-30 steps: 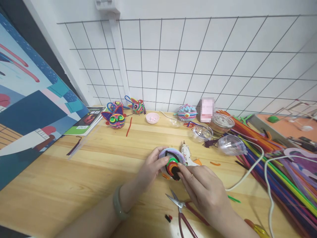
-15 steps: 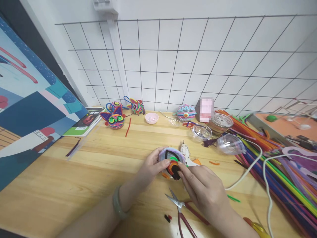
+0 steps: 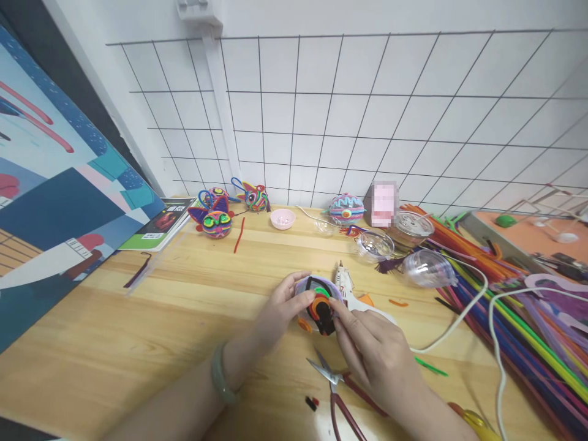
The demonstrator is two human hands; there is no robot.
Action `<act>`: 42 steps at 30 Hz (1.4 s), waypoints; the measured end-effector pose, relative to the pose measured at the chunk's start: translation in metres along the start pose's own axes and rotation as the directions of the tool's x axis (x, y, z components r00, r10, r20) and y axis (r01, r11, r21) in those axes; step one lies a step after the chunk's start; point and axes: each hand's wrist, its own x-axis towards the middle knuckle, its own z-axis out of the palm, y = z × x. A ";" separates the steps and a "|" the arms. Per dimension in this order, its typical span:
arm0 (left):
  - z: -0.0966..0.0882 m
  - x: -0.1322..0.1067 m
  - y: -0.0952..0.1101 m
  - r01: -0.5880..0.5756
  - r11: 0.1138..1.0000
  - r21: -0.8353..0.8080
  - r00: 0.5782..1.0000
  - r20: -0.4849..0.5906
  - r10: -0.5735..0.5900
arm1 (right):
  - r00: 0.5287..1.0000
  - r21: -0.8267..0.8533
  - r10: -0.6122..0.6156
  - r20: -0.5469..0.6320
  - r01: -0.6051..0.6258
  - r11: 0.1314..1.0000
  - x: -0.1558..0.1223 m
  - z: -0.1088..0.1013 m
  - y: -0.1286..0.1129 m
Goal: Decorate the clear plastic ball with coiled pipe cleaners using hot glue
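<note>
Over the wooden table (image 3: 184, 306), my left hand (image 3: 282, 306) wraps the pipe-cleaner-trimmed ball (image 3: 323, 311) and my right hand's (image 3: 374, 346) fingertips pinch its edge. I judge it light, fuzzy over a stiff shell, best steadied by its sides, sparing the trim. Behind, the clear tub's (image 3: 413, 228) contents escape me; the smaller pink bowl (image 3: 282, 227) holds pale bits (image 3: 283, 219).

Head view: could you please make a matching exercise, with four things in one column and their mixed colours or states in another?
1. Scissors
2. Bowl
3. Craft piece
4. Glue gun

A. Nozzle toward the wall
B. Blades apart
C. Held by the left hand, touched by the right hand
D. Pink

Pairs: 1-B, 2-D, 3-C, 4-A
</note>
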 end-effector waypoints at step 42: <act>-0.003 0.000 0.006 -0.094 0.950 0.299 0.995 0.018 0.093 | 0.999 -0.034 -0.022 0.034 0.023 0.999 -0.002 0.008 -0.012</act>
